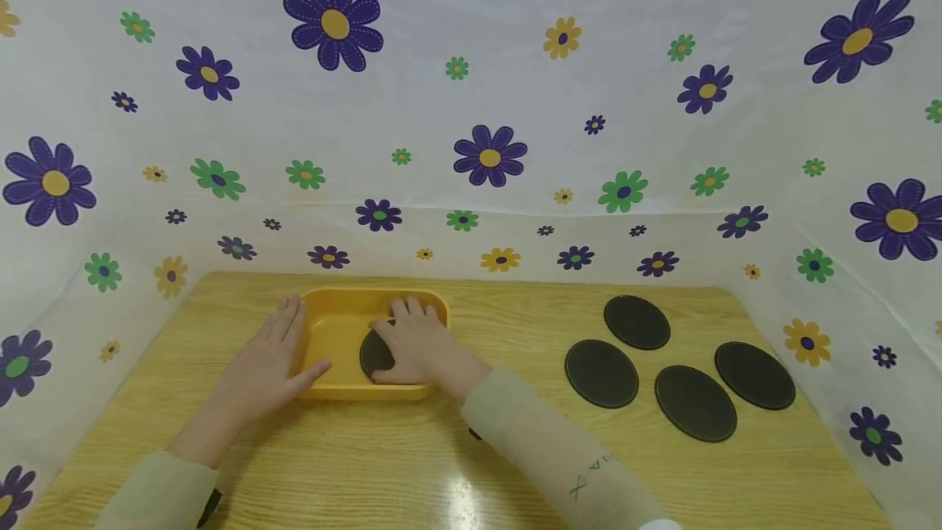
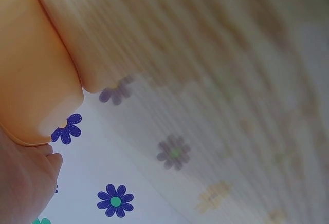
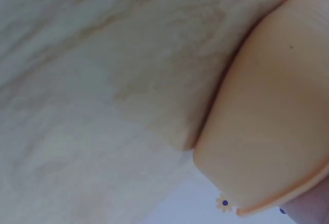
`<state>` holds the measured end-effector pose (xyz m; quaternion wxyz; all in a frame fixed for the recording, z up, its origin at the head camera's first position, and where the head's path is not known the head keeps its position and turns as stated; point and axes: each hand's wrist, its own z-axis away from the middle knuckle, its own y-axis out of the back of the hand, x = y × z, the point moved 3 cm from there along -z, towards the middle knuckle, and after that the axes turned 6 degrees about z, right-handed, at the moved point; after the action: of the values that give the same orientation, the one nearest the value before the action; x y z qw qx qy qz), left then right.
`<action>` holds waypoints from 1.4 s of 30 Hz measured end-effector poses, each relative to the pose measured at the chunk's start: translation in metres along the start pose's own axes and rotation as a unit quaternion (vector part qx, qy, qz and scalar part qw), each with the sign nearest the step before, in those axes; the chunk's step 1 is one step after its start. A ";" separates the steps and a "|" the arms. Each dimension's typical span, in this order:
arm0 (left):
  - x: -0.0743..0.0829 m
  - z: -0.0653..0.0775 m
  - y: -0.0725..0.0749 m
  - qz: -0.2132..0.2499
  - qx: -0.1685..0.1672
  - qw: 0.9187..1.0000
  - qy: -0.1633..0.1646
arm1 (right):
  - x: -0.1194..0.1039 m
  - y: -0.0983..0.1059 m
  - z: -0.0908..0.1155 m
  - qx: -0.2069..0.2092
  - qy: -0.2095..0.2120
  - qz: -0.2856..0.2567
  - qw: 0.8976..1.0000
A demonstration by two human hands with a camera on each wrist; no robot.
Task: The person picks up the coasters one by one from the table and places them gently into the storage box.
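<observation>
Near the back left of the table lies a shallow yellow tray (image 1: 334, 393). My left hand (image 1: 268, 366) rests on its left side, fingers straight and together along the rim, thumb pointing across the front corner. In the left wrist view, fingertips (image 2: 49, 154) show beside the tray's rim. Inside the tray, at its right half, is a flat round black disc (image 1: 374, 354), partly hidden by my right hand (image 1: 415, 346). The right thumb is at the disc's front edge and the fingers spread over its far side, gripping it across. The right wrist view mostly shows the tray's outer wall (image 3: 272, 95).
Several more black discs lie flat on the wooden table (image 1: 471, 448) at the right, among them a back disc (image 1: 637, 322) and a far right disc (image 1: 755, 375). A white curtain (image 1: 515, 88) with printed flowers surrounds the table at the back and sides.
</observation>
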<state>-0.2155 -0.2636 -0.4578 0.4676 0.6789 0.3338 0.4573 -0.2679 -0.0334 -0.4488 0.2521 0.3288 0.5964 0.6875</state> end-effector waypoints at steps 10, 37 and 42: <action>0.000 -0.002 0.001 0.004 0.001 1.000 -0.003 | 0.016 0.022 0.011 0.039 -0.009 0.015 0.999; 0.000 0.000 -0.001 0.007 -0.003 1.000 -0.003 | 0.159 0.032 0.090 0.025 -0.147 0.034 0.988; 0.001 0.000 0.000 0.009 -0.002 1.000 -0.002 | 0.183 0.025 0.112 0.017 -0.172 0.023 0.985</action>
<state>-0.2153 -0.2629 -0.4577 0.4657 0.6816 0.3255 0.4610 -0.3029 0.1707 -0.3884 0.3294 0.4600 0.5483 0.6159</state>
